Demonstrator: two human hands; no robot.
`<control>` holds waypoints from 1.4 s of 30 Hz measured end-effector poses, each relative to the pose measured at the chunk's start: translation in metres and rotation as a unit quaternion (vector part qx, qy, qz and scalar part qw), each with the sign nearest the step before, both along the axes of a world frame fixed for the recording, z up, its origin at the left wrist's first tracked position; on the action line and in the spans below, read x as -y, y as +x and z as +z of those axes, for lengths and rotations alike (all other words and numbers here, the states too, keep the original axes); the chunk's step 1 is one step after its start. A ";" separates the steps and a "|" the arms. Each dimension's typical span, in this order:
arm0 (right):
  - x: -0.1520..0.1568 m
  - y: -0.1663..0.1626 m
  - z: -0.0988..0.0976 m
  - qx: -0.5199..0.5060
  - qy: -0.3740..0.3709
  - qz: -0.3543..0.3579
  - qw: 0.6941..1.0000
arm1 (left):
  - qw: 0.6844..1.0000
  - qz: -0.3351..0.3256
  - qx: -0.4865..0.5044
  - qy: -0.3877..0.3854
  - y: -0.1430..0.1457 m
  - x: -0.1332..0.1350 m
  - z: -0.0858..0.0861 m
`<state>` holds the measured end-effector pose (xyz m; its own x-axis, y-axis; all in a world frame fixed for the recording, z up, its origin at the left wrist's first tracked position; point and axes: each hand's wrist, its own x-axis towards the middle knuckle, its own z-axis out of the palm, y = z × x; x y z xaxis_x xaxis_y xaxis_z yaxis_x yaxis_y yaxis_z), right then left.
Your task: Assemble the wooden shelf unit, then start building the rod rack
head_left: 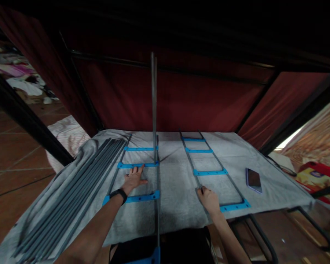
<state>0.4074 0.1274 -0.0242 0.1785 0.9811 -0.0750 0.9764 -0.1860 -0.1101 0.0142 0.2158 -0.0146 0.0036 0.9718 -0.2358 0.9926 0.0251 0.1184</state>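
Note:
Two ladder-like frames of grey rods and blue crosspieces lie on a grey cloth-covered table [170, 183]. My left hand [134, 179], with a black wristband, lies flat and open on the left frame [139, 165] between two blue crosspieces. A grey rod [153, 106] stands upright from that frame just beyond the hand. My right hand [207, 199] is closed around the left grey rail of the right frame [209, 172] near its front end.
A bundle of several long grey rods [71, 198] lies along the table's left side. A smartphone [253, 180] rests at the right. Dark red fabric walls and black poles surround the table. Tiled floor lies left, a red box [319, 178] far right.

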 end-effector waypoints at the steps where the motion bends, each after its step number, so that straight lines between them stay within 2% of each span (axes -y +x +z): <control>1: 0.007 0.000 0.000 0.002 0.003 0.007 1.000 | 1.000 -0.001 -0.003 0.003 0.001 0.001 0.001; 10: 0.084 -0.021 -0.010 -0.004 0.041 0.021 0.999 | 1.000 -0.002 -0.024 -0.009 0.006 0.004 0.008; 14: 0.104 -0.041 -0.009 -0.013 0.054 0.017 0.998 | 1.000 -0.003 -0.029 -0.006 0.006 0.004 0.008; 18: 0.119 -0.054 -0.019 -0.036 0.046 0.016 0.998 | 1.000 -0.001 -0.031 -0.002 0.006 0.004 0.006; 25: 0.122 -0.069 -0.038 -0.033 0.038 0.065 0.997 | 0.999 -0.001 -0.032 0.005 0.005 0.004 0.002; 29: 0.120 -0.088 -0.047 -0.036 0.070 0.090 0.993 | 0.999 0.005 -0.031 0.018 0.005 0.006 -0.001; 32: 0.119 -0.098 -0.048 -0.031 0.121 0.113 0.986 | 0.999 0.002 -0.029 0.023 0.005 0.007 -0.003; 36: 0.117 -0.096 -0.047 -0.027 0.172 0.141 0.975 | 1.000 0.004 -0.021 0.018 0.005 0.007 -0.003; 42: 0.118 -0.086 -0.055 0.033 0.147 0.140 0.979 | 1.000 0.011 -0.004 0.025 0.003 0.007 -0.005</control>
<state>0.3214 0.0095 -0.0795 -0.1050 0.9699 0.2199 0.9914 0.1193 -0.0528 0.0170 0.2092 -0.0198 -0.0199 0.9823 -0.1861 0.9928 0.0413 0.1120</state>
